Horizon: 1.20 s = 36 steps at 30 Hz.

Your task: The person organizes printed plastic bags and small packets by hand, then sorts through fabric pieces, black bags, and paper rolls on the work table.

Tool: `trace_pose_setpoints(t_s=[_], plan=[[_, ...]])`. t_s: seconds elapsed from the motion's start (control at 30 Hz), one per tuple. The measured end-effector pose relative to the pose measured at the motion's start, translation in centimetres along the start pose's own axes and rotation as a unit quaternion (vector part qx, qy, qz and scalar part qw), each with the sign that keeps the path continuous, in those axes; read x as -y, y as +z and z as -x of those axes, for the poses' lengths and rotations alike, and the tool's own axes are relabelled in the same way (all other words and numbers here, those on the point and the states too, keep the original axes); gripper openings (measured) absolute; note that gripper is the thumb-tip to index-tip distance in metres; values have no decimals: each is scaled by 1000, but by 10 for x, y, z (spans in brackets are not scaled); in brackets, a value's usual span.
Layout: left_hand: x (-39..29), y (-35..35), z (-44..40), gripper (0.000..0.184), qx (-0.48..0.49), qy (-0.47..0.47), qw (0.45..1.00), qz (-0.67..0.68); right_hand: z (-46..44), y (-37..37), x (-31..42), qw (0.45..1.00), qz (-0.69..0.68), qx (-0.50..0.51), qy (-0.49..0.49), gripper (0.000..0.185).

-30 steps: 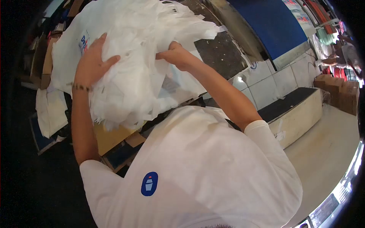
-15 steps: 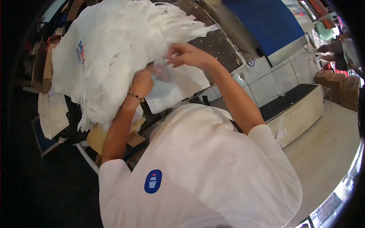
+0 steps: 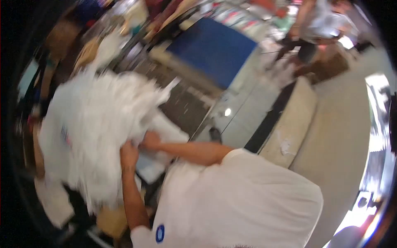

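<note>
L hand (image 3: 129, 154) and R hand (image 3: 151, 141) close tog. at edge of white pile (image 3: 91, 120); blurry, can't tell if gripping.

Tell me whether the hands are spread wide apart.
No, the left hand and right hand are close together at the edge of the white pile.
</note>
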<state>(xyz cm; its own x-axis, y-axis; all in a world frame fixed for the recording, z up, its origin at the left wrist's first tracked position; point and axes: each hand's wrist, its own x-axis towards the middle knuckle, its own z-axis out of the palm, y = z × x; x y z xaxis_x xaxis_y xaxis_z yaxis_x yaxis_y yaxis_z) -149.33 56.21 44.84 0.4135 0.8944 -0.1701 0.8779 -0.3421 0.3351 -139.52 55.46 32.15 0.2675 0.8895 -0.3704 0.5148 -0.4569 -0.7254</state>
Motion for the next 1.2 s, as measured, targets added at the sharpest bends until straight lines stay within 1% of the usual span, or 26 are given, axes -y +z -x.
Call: trace_pose_setpoints(t_s=[0.03, 0.07, 0.13, 0.17, 0.2, 0.23, 0.27, 0.33, 0.43, 0.47, 0.53, 0.6, 0.67, 0.7, 0.77, 0.8, 0.83, 0.87, 0.9, 0.97, 1.0, 1.03, 1.07, 1.1, 1.17, 1.2], plan=[[-11, -5, 2, 28, 2, 0, 999, 40, -11, 12, 6, 998, -7, 25, 51, 71], [4, 6, 1, 27, -33, 46, 998, 34, -19, 4, -1, 989, 34, 138, -28, 69], [0, 4, 3, 26, -35, 47, 998, 36, 5, -14, 12, 998, 45, 34, -14, 62], [18, 20, -1, 28, -85, 93, 990, 69, 4, 18, 10, 993, 60, -77, 69, 67], [8, 14, 1, 30, -65, 74, 992, 81, -8, 24, 10, 991, 71, 1, 116, 74], [2, 9, 6, 33, -43, 49, 994, 89, 1, 19, 10, 994, 63, -12, 83, 75], [2, 11, 6, 33, -47, 63, 993, 93, 7, 13, 14, 994, 64, -28, 85, 75], [5, 17, 1, 35, -40, 39, 991, 121, 9, 5, 19, 995, -22, 28, 90, 68], [17, 30, -6, 37, -86, 116, 975, 171, -3, 9, 21, 990, -29, 39, 132, 67], [20, 36, -11, 37, -94, 111, 974, 175, -2, 1, 22, 991, -20, 41, 126, 67], [29, 45, -13, 39, -90, 135, 965, 204, 7, -15, 18, 994, 84, 75, 8, 62], [25, 43, -18, 39, -4, 67, 965, 252, -7, -11, 9, 990, 90, 109, -11, 56], [27, 50, -15, 36, -117, 167, 949, 242, -16, 9, 7, 991, 73, 48, 98, 45], [32, 55, -16, 36, -129, 150, 950, 241, -17, 14, 4, 991, 82, 62, 84, 45], [32, 58, -19, 36, -104, 118, 969, 189, -24, 12, -3, 949, 271, 152, -48, 44], [30, 55, -17, 36, -111, 107, 969, 192, -29, 21, -7, 946, 278, 160, -56, 44], [21, 39, -12, 37, -60, 88, 977, 184, -42, 44, -27, 982, 149, 115, 32, 39], [18, 30, -11, 38, -8, 70, 982, 178, -42, 48, -26, 990, 15, 67, 121, 35], [26, 41, -12, 38, -63, 120, 974, 183, -45, 46, -28, 990, 23, 72, 116, 35], [28, 46, -17, 35, -86, 120, 972, 182, -24, 4, -8, 964, 135, 211, -94, 37], [28, 47, -18, 34, -92, 114, 973, 181, -26, 9, -18, 961, 142, 215, -97, 37], [29, 48, -19, 33, -96, 105, 973, 180, -33, 27, -41, 965, -39, 179, -188, 37], [30, 48, -17, 31, -99, 95, 975, 176, -32, 29, -43, 927, -219, 145, -269, 36], [31, 48, -19, 30, -102, 89, 975, 176, -30, 29, -45, 926, -216, 152, -269, 36], [33, 52, -19, 28, -110, 71, 977, 169, -14, 2, -13, 898, -381, 216, -33, 49], [33, 55, -19, 27, -118, 63, 977, 165, -12, -4, -10, 879, -411, 239, 19, 49]])
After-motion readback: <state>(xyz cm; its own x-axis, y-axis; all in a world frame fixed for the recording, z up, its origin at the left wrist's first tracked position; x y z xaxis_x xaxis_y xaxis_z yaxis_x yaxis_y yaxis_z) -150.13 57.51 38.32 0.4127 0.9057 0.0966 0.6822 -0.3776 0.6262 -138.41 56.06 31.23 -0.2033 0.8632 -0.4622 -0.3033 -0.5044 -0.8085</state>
